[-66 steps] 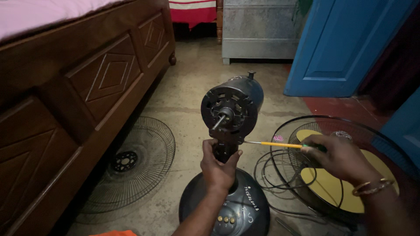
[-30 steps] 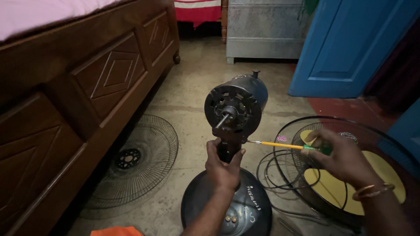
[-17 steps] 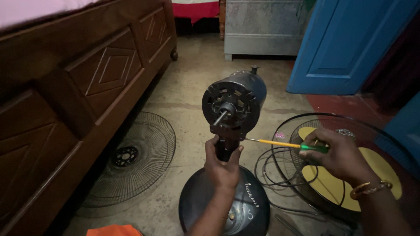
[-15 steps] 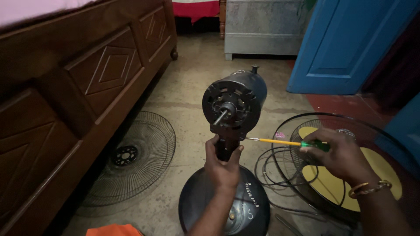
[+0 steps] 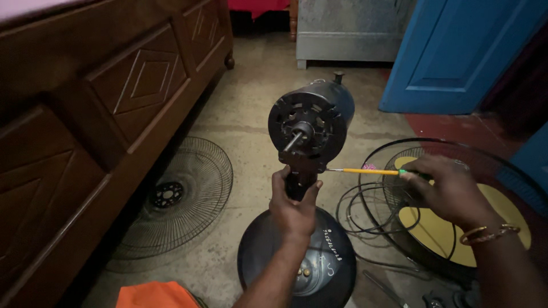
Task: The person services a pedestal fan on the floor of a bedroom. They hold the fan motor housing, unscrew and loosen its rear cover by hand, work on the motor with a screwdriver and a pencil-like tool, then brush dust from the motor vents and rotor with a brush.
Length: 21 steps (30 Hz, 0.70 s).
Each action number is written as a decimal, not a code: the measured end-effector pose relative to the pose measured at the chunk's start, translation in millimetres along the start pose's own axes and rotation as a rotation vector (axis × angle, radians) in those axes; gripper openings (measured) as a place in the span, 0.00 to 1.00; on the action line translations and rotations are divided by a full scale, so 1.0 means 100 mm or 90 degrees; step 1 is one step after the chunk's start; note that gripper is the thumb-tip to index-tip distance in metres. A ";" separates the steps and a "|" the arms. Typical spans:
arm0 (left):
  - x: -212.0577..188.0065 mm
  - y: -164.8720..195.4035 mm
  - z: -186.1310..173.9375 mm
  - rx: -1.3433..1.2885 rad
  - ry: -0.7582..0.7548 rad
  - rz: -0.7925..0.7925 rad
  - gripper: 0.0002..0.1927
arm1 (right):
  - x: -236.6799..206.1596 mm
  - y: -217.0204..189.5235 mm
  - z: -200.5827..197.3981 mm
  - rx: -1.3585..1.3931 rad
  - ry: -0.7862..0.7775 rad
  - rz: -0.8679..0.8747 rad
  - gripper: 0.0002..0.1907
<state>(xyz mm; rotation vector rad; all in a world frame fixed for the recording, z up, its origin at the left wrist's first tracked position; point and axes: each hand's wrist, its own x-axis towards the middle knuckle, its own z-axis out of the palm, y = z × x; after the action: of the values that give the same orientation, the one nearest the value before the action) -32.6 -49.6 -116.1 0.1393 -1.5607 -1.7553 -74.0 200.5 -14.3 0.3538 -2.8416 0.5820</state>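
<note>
Fan motor housing, dark, round and metal, stands upright on its neck in the middle of the head view, its bare shaft pointing toward you and a small knob on top. It sits above the round dark fan base on the concrete floor.

Your left hand wraps the neck just under the motor housing, grip closed tight around it, thumb on one side and fingers on the other. Your right hand holds a screwdriver with a yellow shaft and green handle; the grip is closed on the handle, and the tool lies almost level, its tip touching the neck joint right beneath the housing. Gold bangles sit at your right wrist.

To your left, a round black wire fan guard lies flat on the floor, just beside the carved dark wooden bed frame. To your right, under your right hand, the other black wire guard lies with yellow fan blades inside it. A loose black cable coils between that guard and the fan base.

An orange cloth shows at the bottom edge, near the base. Farther back, a blue wooden door stands at the right and a grey metal cabinet against the far wall.
</note>
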 end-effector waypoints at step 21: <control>-0.03 -0.03 0.00 0.020 0.008 0.036 0.30 | -0.05 -0.12 -0.04 -0.043 -0.006 0.035 0.12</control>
<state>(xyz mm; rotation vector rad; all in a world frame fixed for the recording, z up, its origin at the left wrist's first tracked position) -31.9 -47.7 -120.2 0.1209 -1.5684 -1.6840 -65.1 192.9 -7.7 0.2682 -2.8805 0.4945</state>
